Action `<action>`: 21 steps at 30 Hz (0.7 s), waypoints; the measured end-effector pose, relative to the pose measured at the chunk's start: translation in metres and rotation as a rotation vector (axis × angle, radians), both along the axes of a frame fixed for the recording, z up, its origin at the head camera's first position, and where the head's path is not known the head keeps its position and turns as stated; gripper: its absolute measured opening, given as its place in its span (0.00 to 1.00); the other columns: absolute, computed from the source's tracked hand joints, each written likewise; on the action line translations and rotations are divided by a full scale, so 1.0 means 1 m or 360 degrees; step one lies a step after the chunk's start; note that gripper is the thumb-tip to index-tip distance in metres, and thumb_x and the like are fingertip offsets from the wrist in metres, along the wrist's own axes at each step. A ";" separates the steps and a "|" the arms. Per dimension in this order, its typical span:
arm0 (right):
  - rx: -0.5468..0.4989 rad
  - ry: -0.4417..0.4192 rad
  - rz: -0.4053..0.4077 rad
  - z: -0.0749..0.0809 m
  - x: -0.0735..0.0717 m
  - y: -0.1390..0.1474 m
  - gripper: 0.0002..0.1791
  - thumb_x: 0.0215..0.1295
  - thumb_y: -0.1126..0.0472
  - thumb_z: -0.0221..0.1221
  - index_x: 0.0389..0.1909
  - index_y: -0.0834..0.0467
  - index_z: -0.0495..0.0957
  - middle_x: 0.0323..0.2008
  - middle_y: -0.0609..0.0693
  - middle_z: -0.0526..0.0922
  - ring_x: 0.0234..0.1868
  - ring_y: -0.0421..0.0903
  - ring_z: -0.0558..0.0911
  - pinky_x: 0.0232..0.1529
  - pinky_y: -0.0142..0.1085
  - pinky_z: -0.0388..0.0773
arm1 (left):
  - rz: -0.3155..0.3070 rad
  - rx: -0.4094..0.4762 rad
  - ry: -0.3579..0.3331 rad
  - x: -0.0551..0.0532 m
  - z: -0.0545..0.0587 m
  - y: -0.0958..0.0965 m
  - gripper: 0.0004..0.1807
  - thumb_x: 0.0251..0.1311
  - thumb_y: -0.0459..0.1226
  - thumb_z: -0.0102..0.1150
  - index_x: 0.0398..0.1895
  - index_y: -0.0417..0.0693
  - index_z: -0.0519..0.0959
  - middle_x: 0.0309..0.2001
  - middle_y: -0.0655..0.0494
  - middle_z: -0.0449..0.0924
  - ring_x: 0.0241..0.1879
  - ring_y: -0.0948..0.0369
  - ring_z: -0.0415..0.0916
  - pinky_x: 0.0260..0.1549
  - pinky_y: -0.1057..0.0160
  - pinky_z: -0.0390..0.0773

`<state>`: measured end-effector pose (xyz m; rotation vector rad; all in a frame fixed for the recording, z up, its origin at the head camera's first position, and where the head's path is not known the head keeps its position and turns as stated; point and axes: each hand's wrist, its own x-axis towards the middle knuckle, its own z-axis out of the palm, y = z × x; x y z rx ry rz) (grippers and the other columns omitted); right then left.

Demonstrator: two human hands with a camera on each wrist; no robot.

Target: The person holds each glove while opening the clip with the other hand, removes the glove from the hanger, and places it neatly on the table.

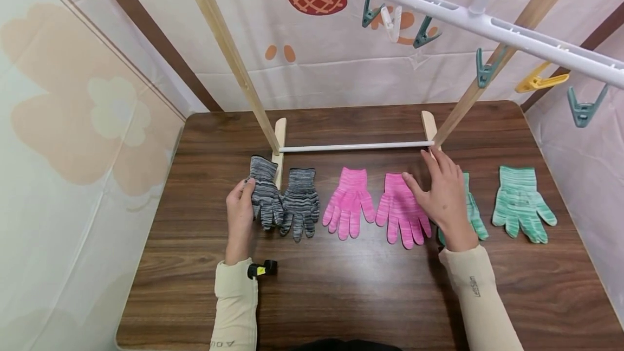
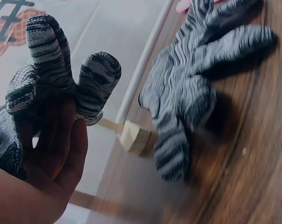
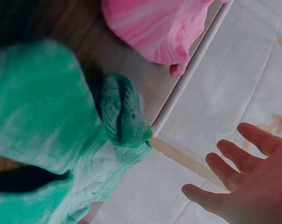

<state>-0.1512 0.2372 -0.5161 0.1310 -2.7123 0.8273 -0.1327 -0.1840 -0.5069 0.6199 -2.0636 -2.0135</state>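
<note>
My left hand (image 1: 240, 215) grips a grey-and-black striped knit glove (image 1: 265, 186) by its side, thumb on top, raised off the table in the left wrist view. Its mate, another striped glove (image 1: 299, 199), lies flat just to the right. Over the gap between a pink glove (image 1: 401, 205) and a green glove (image 1: 474, 215), my right hand (image 1: 446, 202) hovers with fingers spread and holds nothing. It partly hides both gloves in the head view. A second pink glove (image 1: 350, 199) lies left of centre, and a second green glove (image 1: 520, 199) at far right.
A wooden rack stands behind the gloves, with a white lower bar (image 1: 356, 147) and slanted posts (image 1: 234, 53). At upper right hangs a white hanger bar (image 1: 507, 31) carrying several clips, including a yellow clip (image 1: 541, 78). The brown table (image 1: 341, 291) meets printed curtains.
</note>
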 end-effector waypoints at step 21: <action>0.0123 -0.0257 0.0031 -0.015 0.021 -0.004 0.50 0.65 0.34 0.63 0.81 0.53 0.59 0.84 0.60 0.49 0.86 0.63 0.43 0.72 0.80 0.40 | -0.0030 -0.0176 -0.0111 0.007 -0.016 -0.036 0.24 0.77 0.42 0.54 0.17 0.52 0.65 0.20 0.67 0.62 0.25 0.67 0.61 0.29 0.69 0.64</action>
